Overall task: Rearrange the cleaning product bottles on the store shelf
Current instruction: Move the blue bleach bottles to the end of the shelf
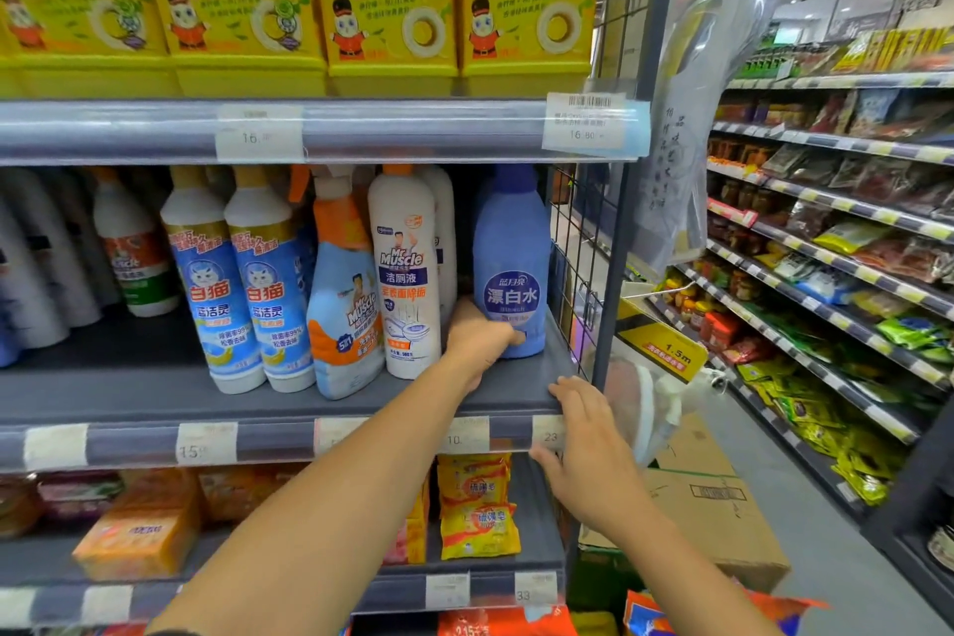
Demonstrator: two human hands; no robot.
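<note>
On the middle shelf, two white-and-blue cat-label bottles stand side by side at the left. Just right of them is an orange-and-blue Mr Muscle spray bottle, then a white Mr Muscle toilet cleaner bottle. The left hand reaches far in, arm stretched up from the near bottom. Its fingers are wrapped around the low part of the blue bleach bottle, which stands upright at the right end of the shelf, close to the wire side panel. The right hand rests on the shelf's front edge by a price tag, fingers a little apart and holding nothing. There is bare shelf in front of the bottles.
</note>
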